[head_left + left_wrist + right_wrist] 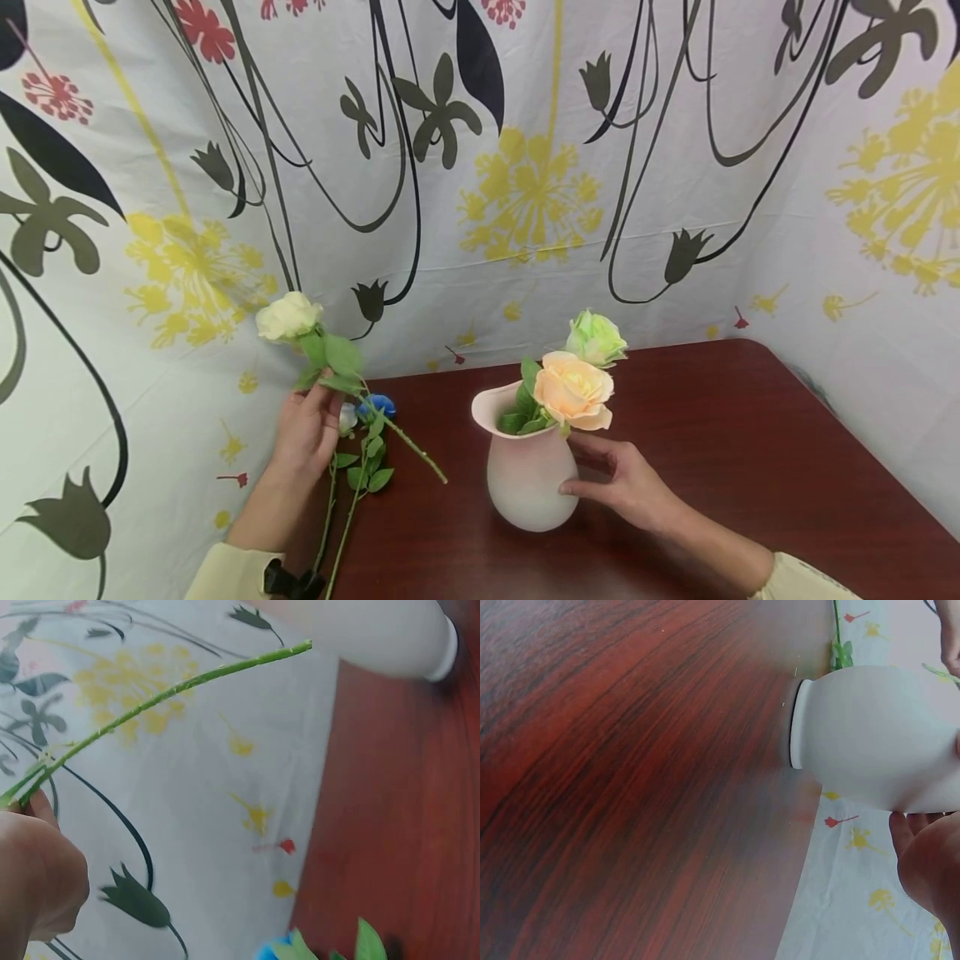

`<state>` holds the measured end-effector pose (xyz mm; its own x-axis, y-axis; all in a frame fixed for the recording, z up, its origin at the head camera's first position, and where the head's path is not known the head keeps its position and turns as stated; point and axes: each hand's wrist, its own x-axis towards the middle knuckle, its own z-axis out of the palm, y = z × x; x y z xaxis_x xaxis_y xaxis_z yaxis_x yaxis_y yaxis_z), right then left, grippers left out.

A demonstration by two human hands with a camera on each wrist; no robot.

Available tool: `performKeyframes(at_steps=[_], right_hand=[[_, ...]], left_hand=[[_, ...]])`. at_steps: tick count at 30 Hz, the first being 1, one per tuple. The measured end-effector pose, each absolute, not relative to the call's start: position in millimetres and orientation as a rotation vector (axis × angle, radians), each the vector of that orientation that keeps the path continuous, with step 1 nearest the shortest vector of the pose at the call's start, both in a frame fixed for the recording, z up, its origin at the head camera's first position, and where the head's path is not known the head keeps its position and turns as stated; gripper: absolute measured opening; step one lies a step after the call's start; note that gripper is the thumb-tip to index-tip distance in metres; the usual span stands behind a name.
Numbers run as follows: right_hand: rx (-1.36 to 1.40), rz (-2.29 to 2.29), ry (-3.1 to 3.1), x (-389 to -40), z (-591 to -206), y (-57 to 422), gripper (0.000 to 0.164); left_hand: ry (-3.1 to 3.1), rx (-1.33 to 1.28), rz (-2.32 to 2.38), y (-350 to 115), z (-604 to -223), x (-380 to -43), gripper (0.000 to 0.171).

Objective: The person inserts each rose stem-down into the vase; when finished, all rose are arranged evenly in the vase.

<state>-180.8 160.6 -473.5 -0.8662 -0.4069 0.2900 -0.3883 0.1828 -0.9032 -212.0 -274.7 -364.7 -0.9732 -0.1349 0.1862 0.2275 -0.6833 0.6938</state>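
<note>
My left hand [306, 427] pinches a white rose [289, 317] by its stem, just under the leaves. The bare green stem [180, 687] slants down toward the vase, its cut end apart from it in the head view. A pale pitcher-shaped vase [531, 483] stands upright on the table, with a peach rose [574, 390] and a light green rose [596, 337] in its mouth. My right hand [628, 483] grips the vase from the right side, thumb in front and fingers behind. In the right wrist view, fingers [901, 831] touch the vase wall.
On the dark red wooden table [690, 417], a blue rose [377, 406] and a whitish flower [348, 418] lie at the left, their long stems running toward the front edge. Behind and at the sides hangs a white flower-patterned cloth [450, 208].
</note>
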Motion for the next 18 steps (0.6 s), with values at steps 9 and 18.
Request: performKeyframes(at_steps=[9,18], right_hand=[[-0.788,-1.835,2.400,-181,-473,160,0.070],[-0.784,-1.834,2.404,-181,-473,160,0.070]], left_hand=[[-0.914,-0.068,-2.740,-257,-314,-199,0.026],[-0.777,-0.095,-2.693,-240,-270,-196,0.035]])
